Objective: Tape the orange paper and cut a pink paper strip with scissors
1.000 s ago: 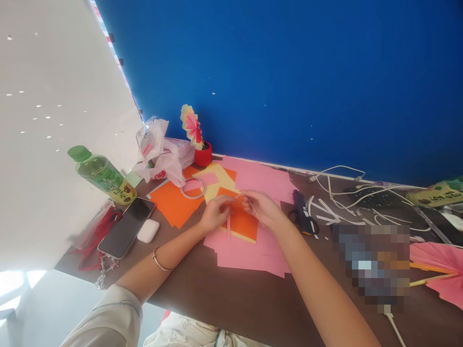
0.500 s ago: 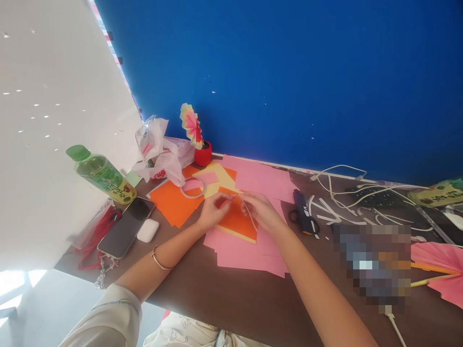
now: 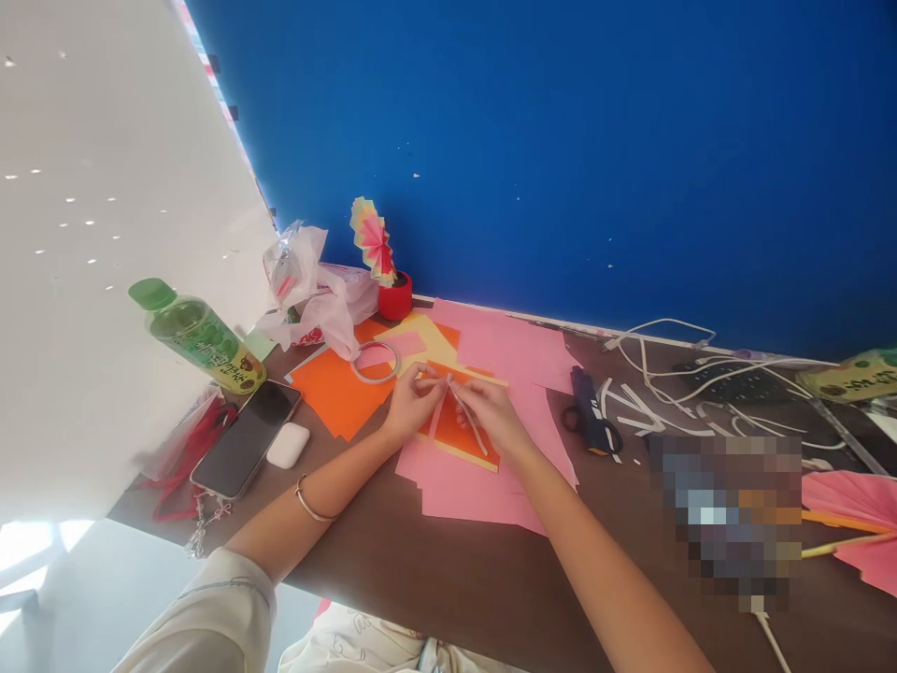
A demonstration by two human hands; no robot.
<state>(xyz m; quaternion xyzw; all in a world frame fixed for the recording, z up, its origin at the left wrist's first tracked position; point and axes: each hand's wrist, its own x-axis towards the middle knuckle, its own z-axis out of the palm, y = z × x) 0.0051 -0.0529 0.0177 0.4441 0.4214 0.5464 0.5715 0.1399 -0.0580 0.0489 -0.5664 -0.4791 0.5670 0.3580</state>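
Observation:
Both hands meet over an orange sheet (image 3: pixel 459 432) with a pale yellow edge, which lies on pink paper (image 3: pixel 476 495). My right hand (image 3: pixel 491 411) is closed in a pinch on a thin whitish strip (image 3: pixel 476 432), whose tail hangs down beside the fingers. My left hand (image 3: pixel 413 402) is also pinched, its fingertips at the upper end of the strip and nearly touching those of the right. A second pale length hangs below the left fingertips; whether it belongs to the same strip I cannot tell.
A roll of tape (image 3: pixel 377 363) rests on orange and yellow sheets at left. Beyond stand a red pot (image 3: pixel 396 297) with a paper fan and a plastic bag (image 3: pixel 336 318). A bottle (image 3: pixel 203 341), phone (image 3: pixel 245 439) and white case (image 3: pixel 288 446) lie left; scissors (image 3: pixel 592 416), paper scraps and cables right.
My fingertips have come closer together, the right hand shifting slightly left. The strip's tail has swung left, and a second pale length now shows below the left fingers.

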